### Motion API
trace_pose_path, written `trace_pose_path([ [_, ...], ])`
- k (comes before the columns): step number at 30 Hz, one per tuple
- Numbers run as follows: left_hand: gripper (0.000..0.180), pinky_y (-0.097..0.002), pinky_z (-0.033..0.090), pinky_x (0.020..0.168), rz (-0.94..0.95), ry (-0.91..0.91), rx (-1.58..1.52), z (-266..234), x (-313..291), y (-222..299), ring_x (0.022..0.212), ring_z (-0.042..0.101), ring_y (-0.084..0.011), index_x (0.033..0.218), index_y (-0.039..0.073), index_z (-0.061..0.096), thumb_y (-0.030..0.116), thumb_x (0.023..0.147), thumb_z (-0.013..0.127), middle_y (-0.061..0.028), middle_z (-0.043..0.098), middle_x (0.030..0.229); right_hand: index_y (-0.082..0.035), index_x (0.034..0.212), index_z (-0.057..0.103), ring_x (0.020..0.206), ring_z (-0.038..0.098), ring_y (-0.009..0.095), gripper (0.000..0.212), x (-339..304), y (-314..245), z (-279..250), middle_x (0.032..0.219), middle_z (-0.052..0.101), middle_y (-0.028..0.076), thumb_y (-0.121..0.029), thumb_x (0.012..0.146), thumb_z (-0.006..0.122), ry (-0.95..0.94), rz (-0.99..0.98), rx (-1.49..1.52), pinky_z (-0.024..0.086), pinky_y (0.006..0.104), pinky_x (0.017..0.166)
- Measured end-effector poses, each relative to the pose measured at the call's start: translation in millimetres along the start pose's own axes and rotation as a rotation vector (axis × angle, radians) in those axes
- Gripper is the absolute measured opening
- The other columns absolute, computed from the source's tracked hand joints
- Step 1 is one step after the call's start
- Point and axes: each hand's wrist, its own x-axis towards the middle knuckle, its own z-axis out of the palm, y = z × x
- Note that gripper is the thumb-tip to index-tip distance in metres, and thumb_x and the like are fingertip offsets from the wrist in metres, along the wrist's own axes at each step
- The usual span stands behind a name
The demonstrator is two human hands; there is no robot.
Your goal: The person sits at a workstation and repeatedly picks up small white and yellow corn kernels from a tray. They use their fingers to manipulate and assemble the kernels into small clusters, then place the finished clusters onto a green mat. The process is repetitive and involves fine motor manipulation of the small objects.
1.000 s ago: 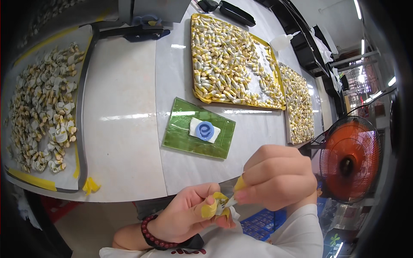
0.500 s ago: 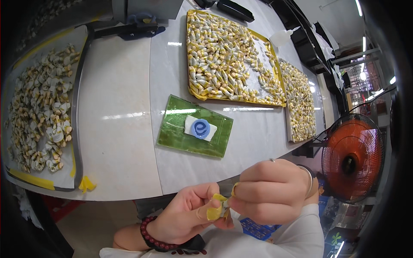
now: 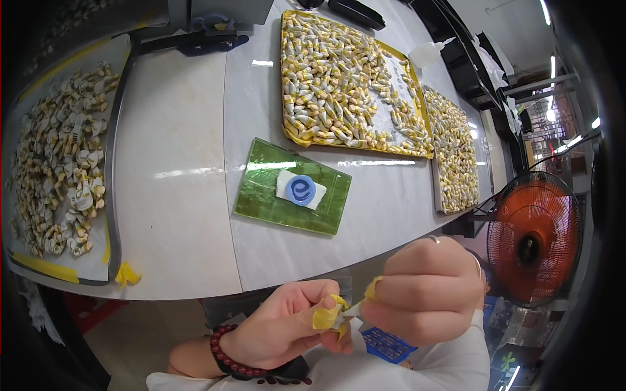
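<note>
Just past the table's near edge, both my hands are closed around one small pale, tapered roll [image 3: 353, 311]. My left hand [image 3: 287, 322] pinches its left end between thumb and fingers; yellow wrapping covers the thumb tip and a fingertip. From the other side my right hand [image 3: 424, 293] grips the roll's right end, fingers curled, with yellow wrapping on one fingertip. Most of the roll is hidden by my fingers. Ahead on the table lies a green slab [image 3: 261, 189], bearing a white pad and a round blue piece [image 3: 300, 191] with a dark curl on it.
A yellow-edged tray [image 3: 362, 152] full of small white-and-yellow rolls sits beyond the slab, with another filled tray [image 3: 454, 153] to its right. At far left stands a dark-rimmed tray [image 3: 116, 215] of looser pieces. A yellow scrap [image 3: 127, 275] lies nearby. An orange fan [image 3: 533, 241] stands at right.
My right hand has moved slightly right and up, away from my left, so more of the pale roll shows between them. The view has shifted a little.
</note>
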Motion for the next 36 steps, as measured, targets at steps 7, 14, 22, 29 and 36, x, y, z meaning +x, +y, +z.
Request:
trace_pose_path([
  [7,0.022,-0.0273,0.051,0.076,-0.003,0.034,0.050,4,1,2,0.081,0.062,-0.0169,0.088,0.004,0.045,0.024,0.092,0.054,-0.0085,0.060,0.083,-0.002,0.078,0.061,0.061,0.053,0.018,0.016,-1,0,3,0.076,0.057,0.006,-0.003,0.062,0.065,-0.088,0.023,0.053,0.043,0.0230,0.048],
  [14,0.020,-0.0271,0.050,0.076,-0.017,0.021,0.061,4,2,1,0.081,0.061,-0.0136,0.087,0.004,0.045,0.020,0.091,0.056,-0.0065,0.059,0.083,-0.001,0.077,0.060,0.062,0.053,0.018,0.013,-8,-1,6,0.076,0.057,0.006,-0.002,0.065,0.064,-0.061,-0.003,0.087,0.044,0.0229,0.050],
  [22,0.018,-0.0261,0.049,0.080,0.187,0.039,0.364,11,1,2,0.086,0.059,-0.0111,0.096,-0.002,0.050,0.006,0.086,0.062,-0.0067,0.061,0.090,-0.002,0.077,0.066,0.060,0.054,0.016,0.011,-11,-10,6,0.074,0.060,0.005,-0.003,0.066,0.066,0.115,0.166,0.128,0.045,0.0216,0.051],
  [29,0.041,-0.0273,0.050,0.075,0.449,0.243,0.660,17,4,-6,0.084,0.062,-0.0153,0.101,-0.006,0.057,0.019,0.074,0.076,-0.0146,0.064,0.095,-0.001,0.078,0.066,0.059,0.054,0.016,0.011,-18,-19,6,0.074,0.062,0.007,-0.002,0.067,0.067,0.169,0.207,0.113,0.044,0.0234,0.051],
  [36,0.031,-0.0276,0.048,0.080,0.443,0.144,0.856,8,6,-4,0.088,0.061,-0.0161,0.101,-0.010,0.059,-0.005,0.073,0.071,-0.0156,0.064,0.096,0.000,0.078,0.065,0.059,0.053,0.016,0.009,-33,-21,4,0.074,0.062,0.009,0.000,0.069,0.065,0.158,0.119,0.138,0.044,0.0243,0.052],
])
